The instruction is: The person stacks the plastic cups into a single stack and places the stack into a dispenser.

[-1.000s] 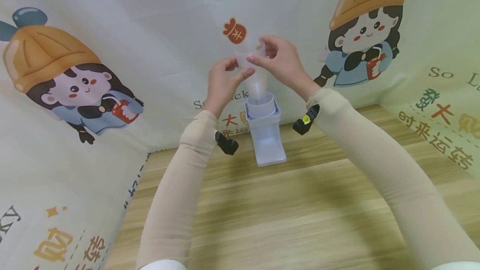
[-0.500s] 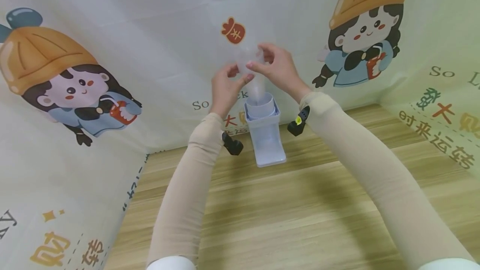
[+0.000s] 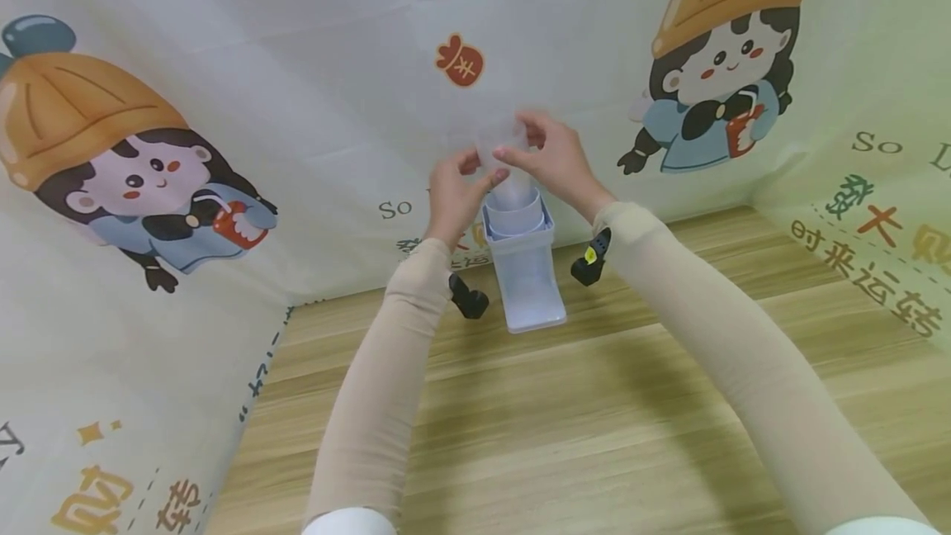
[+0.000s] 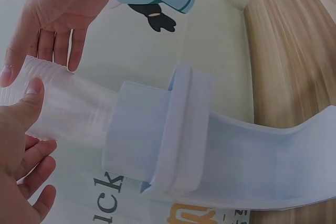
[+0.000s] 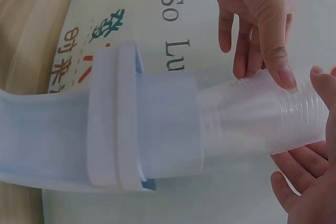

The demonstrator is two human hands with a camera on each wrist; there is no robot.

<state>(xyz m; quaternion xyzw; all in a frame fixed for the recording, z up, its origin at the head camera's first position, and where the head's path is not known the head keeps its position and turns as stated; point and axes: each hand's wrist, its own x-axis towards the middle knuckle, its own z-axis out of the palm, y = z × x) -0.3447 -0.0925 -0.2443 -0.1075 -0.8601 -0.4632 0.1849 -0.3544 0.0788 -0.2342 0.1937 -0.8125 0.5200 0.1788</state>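
Note:
A stack of clear ribbed plastic cups (image 4: 73,103) points base-down into the round collar (image 3: 518,217) of a white cup dispenser (image 3: 531,287). The bases are hidden inside the collar; the rims are up between my hands. My left hand (image 3: 453,195) holds the stack on its left side, thumb in front and fingers behind. From the other side my right hand (image 3: 560,159) grips it, higher up, with thumb and fingers. In the right wrist view, the left thumb (image 5: 275,51) presses against the ribbed upper part. Neither hand touches the dispenser.
The dispenser stands on a wood-grain table (image 3: 565,419) close to the back cloth wall. Printed cloth (image 3: 334,64) with cartoon figures encloses the back and both sides. A small black camera is strapped at each wrist, on either side of the dispenser.
Both hands have lowered together with the cup stack, and its lower end has sunk further into the collar. The dispenser has stayed in place.

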